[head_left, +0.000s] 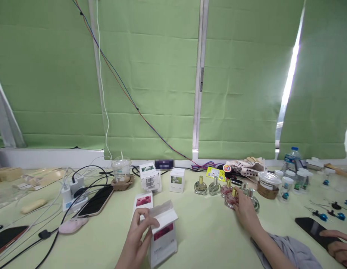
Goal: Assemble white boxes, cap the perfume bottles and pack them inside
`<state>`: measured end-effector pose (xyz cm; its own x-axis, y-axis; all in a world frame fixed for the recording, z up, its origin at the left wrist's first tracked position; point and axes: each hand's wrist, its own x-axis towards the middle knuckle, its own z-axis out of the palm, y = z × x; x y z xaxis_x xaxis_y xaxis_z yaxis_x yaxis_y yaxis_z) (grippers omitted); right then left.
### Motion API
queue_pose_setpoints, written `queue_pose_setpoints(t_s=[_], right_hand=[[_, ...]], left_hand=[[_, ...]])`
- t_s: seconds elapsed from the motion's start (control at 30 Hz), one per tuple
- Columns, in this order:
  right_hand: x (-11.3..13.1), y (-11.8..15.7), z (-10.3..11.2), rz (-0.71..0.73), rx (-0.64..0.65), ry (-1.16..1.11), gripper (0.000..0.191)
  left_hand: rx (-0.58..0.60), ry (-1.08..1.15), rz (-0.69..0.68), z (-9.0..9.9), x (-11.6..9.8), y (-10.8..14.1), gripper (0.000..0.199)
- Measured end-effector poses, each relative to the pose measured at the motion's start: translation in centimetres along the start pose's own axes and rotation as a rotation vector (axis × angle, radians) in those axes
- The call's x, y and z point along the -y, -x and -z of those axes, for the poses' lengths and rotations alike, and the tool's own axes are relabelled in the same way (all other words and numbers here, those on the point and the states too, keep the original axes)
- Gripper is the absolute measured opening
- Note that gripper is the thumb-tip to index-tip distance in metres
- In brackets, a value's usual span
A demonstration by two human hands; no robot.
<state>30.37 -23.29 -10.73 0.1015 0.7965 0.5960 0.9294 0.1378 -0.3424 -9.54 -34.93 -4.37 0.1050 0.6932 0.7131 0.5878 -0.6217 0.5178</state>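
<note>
My left hand (140, 231) is closed on a white carton (163, 248) with a dark pink picture; its top flap stands raised under my fingers. My right hand (247, 213) pinches the gold cap of a small pink perfume bottle (231, 201), which is among several others on the table. Close by are a clear perfume bottle with a gold cap (200, 186) and a silver-capped one (214, 186). Behind my left hand lies another pink-printed carton (142, 201). White cartons with green pictures, one upright (177, 181) and some stacked (149, 177), stand farther back.
Cables, a power strip (74, 201) and a phone (97, 201) lie on the left. A plastic cup (121, 172) stands behind them. At right are a lidded tub (268, 185), small jars (285, 189) and another person's hand (340, 248) on a phone (313, 229).
</note>
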Motion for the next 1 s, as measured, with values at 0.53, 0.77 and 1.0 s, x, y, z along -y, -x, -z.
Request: queue_pose_setpoints(t_s=[0.53,0.77,1.0], right_hand=[[2.3,0.0,2.3,-0.128,0.07,-0.369,0.046],[10.8,0.7,6.5,-0.25,-0.004,-1.243,0.076],[19.9,3.7,10.7,-0.093,0.156,-1.566,0.069]], left_hand=[[0.093,0.095,0.128,-0.1,-0.8,-0.1,0.02],[0.085,0.261,0.133,-3.1,-2.8,0.8,0.029],[0.076,0.375,0.111,-4.6,-3.1,1.2,0.037]])
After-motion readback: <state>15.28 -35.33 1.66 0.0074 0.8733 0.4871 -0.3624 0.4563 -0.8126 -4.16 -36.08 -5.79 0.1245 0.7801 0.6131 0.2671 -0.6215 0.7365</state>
